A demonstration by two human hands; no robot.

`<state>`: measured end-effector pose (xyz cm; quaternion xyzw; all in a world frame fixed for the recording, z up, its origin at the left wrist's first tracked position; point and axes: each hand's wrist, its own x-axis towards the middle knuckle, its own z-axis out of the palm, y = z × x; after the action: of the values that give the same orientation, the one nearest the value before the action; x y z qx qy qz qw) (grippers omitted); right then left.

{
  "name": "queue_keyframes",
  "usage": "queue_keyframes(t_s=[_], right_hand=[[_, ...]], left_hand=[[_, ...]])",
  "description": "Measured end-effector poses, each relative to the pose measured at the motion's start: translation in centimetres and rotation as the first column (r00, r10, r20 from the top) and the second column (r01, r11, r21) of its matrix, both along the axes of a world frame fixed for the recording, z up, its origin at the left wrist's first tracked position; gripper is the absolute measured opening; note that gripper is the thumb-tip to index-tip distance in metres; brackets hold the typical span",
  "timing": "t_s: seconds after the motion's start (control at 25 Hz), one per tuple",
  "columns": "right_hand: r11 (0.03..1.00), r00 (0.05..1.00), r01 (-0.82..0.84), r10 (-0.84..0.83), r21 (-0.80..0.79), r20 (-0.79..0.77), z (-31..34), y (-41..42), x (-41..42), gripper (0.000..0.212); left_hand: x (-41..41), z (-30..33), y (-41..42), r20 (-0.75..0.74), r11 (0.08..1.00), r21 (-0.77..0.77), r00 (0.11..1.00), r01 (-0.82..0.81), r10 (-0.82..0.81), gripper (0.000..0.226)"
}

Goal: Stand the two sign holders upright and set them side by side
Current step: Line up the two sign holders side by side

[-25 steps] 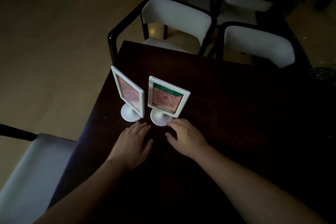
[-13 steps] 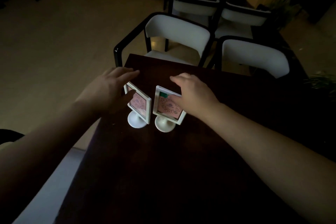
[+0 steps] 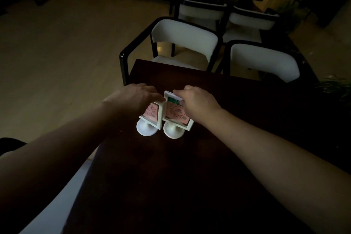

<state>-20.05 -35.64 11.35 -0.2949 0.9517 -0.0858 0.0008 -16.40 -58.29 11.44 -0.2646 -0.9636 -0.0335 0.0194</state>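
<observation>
Both sign holders are stood upright on the dark table [image 3: 190, 176], with the left sign holder [image 3: 152, 115] just beside the right sign holder [image 3: 175, 114], frames touching at the near edge. The left hand [image 3: 133, 99] is closed over the top of the left frame; the right hand [image 3: 197, 102] is pinched on the right frame's top edge. Each frame lies directly beneath its own fingers, panels angled toward each other. Squaring the faces is judged the remaining step.

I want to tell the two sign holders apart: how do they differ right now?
The left sign holder shows an all-pink card and is turned at an angle; the right sign holder has a green band on top and faces the camera more squarely. The left hand covers more of its frame than the right hand does. Both stand upright on round white bases, frames touching.
</observation>
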Motion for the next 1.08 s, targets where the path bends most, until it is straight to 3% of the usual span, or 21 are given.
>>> queue_keyframes(t_s=[0.4, 0.8, 1.08], right_hand=[[1.000, 1.000, 0.003, -0.003, -0.014, 0.012, 0.9, 0.2, 0.1, 0.038], [1.000, 1.000, -0.009, 0.010, -0.024, 0.010, 1.2, 0.4, -0.1, 0.033], [1.000, 1.000, -0.001, 0.001, -0.021, 0.014, 1.1, 0.3, 0.0, 0.034]], left_hand=[[0.2, -0.3, -0.2, -0.001, 0.989, -0.021, 0.989, -0.148, 0.148, 0.057], [0.1, -0.8, 0.4, 0.080, 0.944, 0.193, 0.963, -0.267, 0.256, 0.053], [0.0, -1.1, 0.4, 0.081, 0.932, 0.242, 0.963, -0.269, 0.257, 0.046]])
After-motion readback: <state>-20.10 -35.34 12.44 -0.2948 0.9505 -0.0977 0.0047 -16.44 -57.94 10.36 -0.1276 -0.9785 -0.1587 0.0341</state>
